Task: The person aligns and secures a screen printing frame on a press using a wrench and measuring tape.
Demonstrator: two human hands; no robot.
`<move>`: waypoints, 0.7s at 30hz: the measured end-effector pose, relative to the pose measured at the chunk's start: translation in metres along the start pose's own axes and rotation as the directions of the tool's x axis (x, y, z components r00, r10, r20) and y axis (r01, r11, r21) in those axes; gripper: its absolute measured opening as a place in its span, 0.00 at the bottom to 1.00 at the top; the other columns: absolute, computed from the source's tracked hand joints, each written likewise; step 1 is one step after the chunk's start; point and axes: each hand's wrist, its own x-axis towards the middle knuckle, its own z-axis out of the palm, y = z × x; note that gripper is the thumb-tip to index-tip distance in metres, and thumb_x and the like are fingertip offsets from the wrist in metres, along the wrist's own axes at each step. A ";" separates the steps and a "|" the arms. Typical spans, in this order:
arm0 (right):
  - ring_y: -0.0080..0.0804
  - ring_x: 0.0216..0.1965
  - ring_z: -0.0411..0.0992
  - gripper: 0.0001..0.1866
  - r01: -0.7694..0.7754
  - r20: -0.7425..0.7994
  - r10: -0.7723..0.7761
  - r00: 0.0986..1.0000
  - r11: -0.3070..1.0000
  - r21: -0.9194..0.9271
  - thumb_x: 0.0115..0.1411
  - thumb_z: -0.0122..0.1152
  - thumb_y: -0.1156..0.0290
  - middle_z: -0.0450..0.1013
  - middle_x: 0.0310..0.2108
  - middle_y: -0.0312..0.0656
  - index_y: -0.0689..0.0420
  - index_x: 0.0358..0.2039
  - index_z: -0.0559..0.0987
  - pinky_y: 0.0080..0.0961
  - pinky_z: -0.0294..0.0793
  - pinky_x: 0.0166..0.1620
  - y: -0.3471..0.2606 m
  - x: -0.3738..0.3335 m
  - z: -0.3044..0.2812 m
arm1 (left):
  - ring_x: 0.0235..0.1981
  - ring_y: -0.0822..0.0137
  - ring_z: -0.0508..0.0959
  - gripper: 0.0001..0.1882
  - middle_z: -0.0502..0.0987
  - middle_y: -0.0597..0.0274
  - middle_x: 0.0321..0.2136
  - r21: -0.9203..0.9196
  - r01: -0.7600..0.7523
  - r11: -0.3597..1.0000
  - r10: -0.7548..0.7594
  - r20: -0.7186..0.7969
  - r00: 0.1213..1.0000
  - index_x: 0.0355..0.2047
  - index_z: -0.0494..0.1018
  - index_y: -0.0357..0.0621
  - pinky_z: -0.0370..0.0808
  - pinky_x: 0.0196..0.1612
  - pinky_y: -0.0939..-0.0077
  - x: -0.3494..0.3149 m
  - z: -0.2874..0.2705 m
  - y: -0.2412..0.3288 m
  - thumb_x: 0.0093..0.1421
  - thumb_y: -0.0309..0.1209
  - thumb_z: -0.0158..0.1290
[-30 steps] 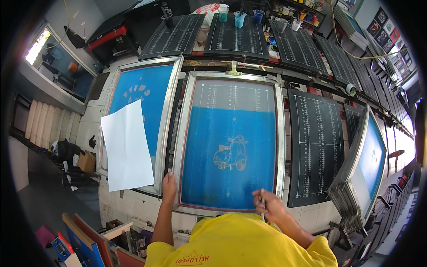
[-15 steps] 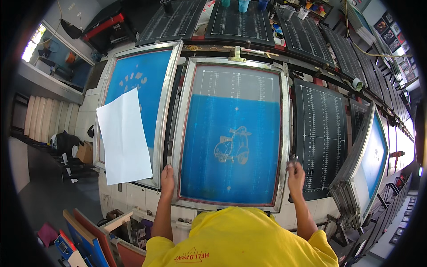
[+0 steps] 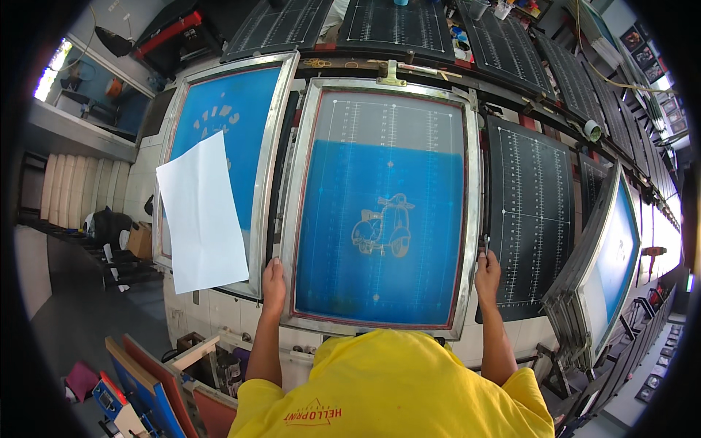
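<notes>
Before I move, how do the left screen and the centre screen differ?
The left screen shows small pale shapes; the centre screen shows a scooter outline. A white sheet covers part of the left screen, none the centre screen. Blue reaches the left screen's far end; the centre screen has a grey band there. Both have silvery frames.

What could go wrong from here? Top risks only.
1. The left hand and right hand are at opposite sides of the scooter-design screen; uneven pressure could skew it.
2. The right hand appears to hold a small metal tool, type unclear, close to that screen; a slip might scratch it.
3. The white sheet lies across the left screen, overhanging its lower edge; a bump could slide it off.
</notes>
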 end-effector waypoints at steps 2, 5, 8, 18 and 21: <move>0.22 0.25 0.63 0.13 -0.017 -0.007 0.017 1.000 1.000 0.003 0.64 0.46 0.68 0.69 0.22 0.40 0.64 0.38 0.75 0.23 0.64 0.31 0.000 -0.001 0.004 | 0.30 0.73 0.61 0.22 0.62 0.69 0.25 -0.045 -0.003 0.999 0.001 -0.049 0.999 0.41 0.69 0.31 0.63 0.37 0.78 0.000 0.003 -0.006 0.68 0.42 0.38; 0.23 0.23 0.61 0.12 -0.067 -0.017 0.067 0.998 0.998 -0.006 0.64 0.46 0.68 0.65 0.19 0.39 0.64 0.35 0.74 0.26 0.62 0.28 -0.005 -0.002 0.010 | 0.30 0.74 0.61 0.23 0.61 0.70 0.25 -0.049 0.014 0.999 -0.016 -0.057 0.998 0.43 0.69 0.30 0.63 0.38 0.79 0.003 0.001 -0.015 0.68 0.42 0.39; 0.25 0.22 0.59 0.12 -0.110 -0.047 0.110 0.993 0.994 -0.002 0.64 0.45 0.68 0.63 0.18 0.39 0.64 0.33 0.73 0.27 0.60 0.27 -0.009 -0.004 0.010 | 0.29 0.75 0.60 0.21 0.60 0.71 0.24 -0.034 0.056 0.998 -0.057 -0.007 0.998 0.40 0.70 0.33 0.62 0.35 0.79 -0.003 0.005 0.011 0.68 0.42 0.39; 0.24 0.26 0.58 0.11 -0.121 -0.090 0.123 0.988 0.992 0.028 0.65 0.43 0.69 0.62 0.21 0.37 0.63 0.31 0.70 0.26 0.61 0.32 -0.017 -0.007 0.019 | 0.26 0.77 0.57 0.18 0.58 0.73 0.23 -0.042 0.061 0.997 -0.061 0.010 0.998 0.33 0.68 0.37 0.58 0.30 0.80 -0.004 0.003 0.014 0.69 0.41 0.38; 0.25 0.26 0.59 0.12 -0.122 -0.099 0.123 0.987 0.992 0.008 0.65 0.43 0.68 0.62 0.22 0.38 0.63 0.32 0.70 0.27 0.61 0.32 -0.013 -0.006 0.021 | 0.27 0.76 0.58 0.18 0.59 0.72 0.24 -0.055 0.059 0.997 -0.058 0.008 0.998 0.34 0.68 0.37 0.59 0.32 0.80 -0.004 0.003 0.012 0.69 0.41 0.39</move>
